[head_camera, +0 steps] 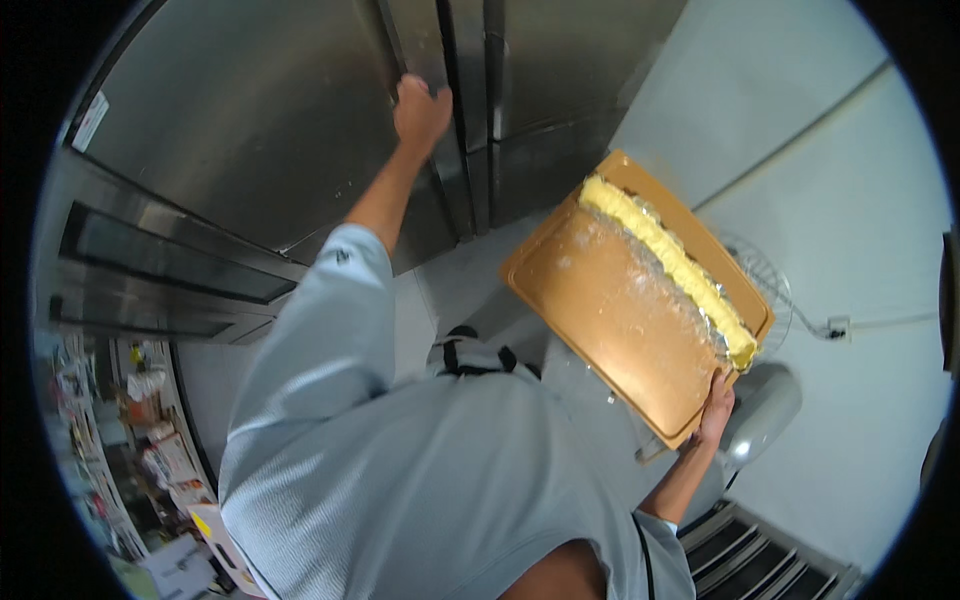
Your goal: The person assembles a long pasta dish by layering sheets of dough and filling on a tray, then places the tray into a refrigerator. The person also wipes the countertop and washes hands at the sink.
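Note:
My left hand (424, 109) is at the edge of a stainless-steel refrigerator door (300, 112), its fingers curled on the recessed grip. With my right hand (718, 411) I hold a tan plastic board (600, 300) by its near right corner. The board has rounded corners and a raised rim, and white powder is smeared over its middle. Along its far long side lies a long yellow roll (667, 255), soft like dough or butter, on crumpled foil or clear film. Its near end comes close to the fingers of my right hand.
A grey stand mixer (765, 405) is at the right, with a wire whisk guard or rack (772, 285) partly behind the board. A slatted metal rack (757, 555) stands lower right. Shelves (150, 435) with packages line the left. A white wall (825, 187) bounds the right side.

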The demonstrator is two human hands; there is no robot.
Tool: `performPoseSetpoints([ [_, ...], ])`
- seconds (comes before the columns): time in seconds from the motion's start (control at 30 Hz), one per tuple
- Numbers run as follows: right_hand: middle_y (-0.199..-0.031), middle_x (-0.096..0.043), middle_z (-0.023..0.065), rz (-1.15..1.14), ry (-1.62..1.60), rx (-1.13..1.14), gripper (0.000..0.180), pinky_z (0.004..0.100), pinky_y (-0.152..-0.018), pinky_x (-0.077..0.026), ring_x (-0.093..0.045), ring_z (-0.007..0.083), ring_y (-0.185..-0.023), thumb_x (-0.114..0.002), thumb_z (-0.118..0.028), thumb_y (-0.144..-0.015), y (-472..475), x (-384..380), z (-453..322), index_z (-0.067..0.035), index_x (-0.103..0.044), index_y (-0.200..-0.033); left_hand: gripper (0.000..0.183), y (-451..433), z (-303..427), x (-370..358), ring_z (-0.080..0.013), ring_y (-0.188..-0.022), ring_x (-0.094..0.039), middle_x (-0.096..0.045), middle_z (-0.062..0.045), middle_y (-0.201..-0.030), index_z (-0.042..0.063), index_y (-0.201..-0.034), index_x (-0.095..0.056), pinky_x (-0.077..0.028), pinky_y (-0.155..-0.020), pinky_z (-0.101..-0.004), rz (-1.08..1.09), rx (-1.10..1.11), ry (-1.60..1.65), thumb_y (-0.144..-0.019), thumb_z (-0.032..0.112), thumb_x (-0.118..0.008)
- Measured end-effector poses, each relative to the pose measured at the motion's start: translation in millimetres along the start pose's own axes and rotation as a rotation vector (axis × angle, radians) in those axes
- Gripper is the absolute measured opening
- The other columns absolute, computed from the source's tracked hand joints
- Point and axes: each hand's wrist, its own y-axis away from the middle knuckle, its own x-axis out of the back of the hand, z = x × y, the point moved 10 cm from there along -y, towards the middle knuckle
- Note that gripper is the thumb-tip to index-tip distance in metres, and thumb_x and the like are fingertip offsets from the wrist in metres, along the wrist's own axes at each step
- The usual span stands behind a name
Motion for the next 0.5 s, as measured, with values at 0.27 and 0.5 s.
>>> performPoseSetpoints([
  [0.27, -0.125, -0.071, 0.0075, -0.288, 0.025, -0.089, 0.039, 0.033, -0.092, -0.056, -0.069, 0.0174, -0.105, -0.058, -0.03, -0.111, -48, -65, 8, 0.001, -0.061, -0.136, 0.018, 321, -89, 208, -0.0291, -0.075, -0.062, -0.062, -0.017, -0.086, 0.002, -0.11, -0.056, -0.05, -0.07, -0.0421, 0.23, -0.009, 0.209, -0.106, 0.017, -0.047],
  [0.5, -0.118, -0.072, 0.0075, -0.655, -0.09, -0.234, 0.035, 0.033, -0.089, -0.055, -0.069, 0.0163, -0.101, -0.059, -0.029, -0.111, -7, -264, 37, -0.001, -0.063, -0.131, 0.051, 579, -258, 475, -0.0241, -0.136, -0.049, -0.053, -0.014, -0.149, -0.006, -0.148, -0.048, -0.033, -0.121, -0.0393, 0.84, 0.392, 0.399, -0.113, 0.031, -0.044],
])
